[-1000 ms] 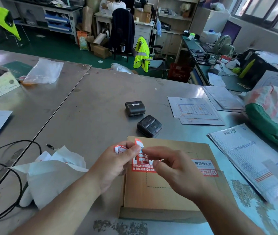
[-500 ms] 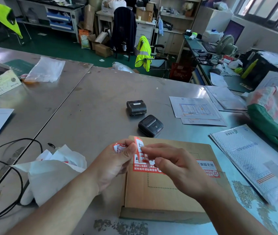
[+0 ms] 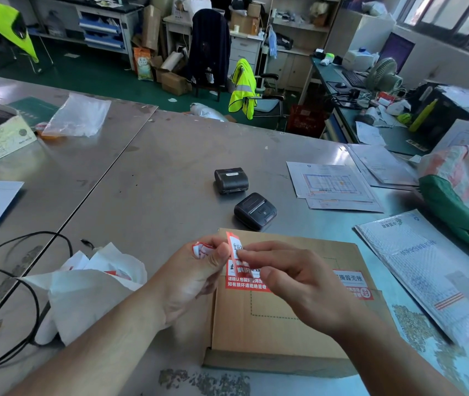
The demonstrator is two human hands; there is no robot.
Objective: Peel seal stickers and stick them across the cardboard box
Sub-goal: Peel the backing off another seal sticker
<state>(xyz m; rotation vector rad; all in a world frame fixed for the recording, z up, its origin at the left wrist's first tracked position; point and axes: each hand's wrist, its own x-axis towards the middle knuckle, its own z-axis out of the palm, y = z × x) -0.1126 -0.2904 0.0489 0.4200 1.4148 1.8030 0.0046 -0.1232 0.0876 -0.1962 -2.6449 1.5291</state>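
Steel sheeting covers the table (image 3: 147, 178), with a cluttered workroom of desks, shelves and a hi-vis vest on a chair beyond it. Near the front edge lies the flat cardboard box (image 3: 279, 327), and one red-and-white seal sticker on the box (image 3: 353, 284) already runs across its top, its middle hidden behind the hands.

Both forearms reach in from the bottom of the view and meet above the far left part of the box. The left hand (image 3: 190, 284) is curled, thumb uppermost, fingers folded around a crumpled strip of red-and-white backing (image 3: 203, 249). The right hand (image 3: 299, 281) comes across from the right, palm turned down, forefinger and thumb pinched shut on the loose sticker (image 3: 234, 247), which stands nearly upright between the two hands. The left thumb presses the same sticker from the other side, so the hands are together, touching at the fingertips. How much of it is free of its backing cannot be told; its print is too small to read.

White crumpled paper (image 3: 84, 287) lies left of the box, two small black printers (image 3: 244, 198) beyond it.
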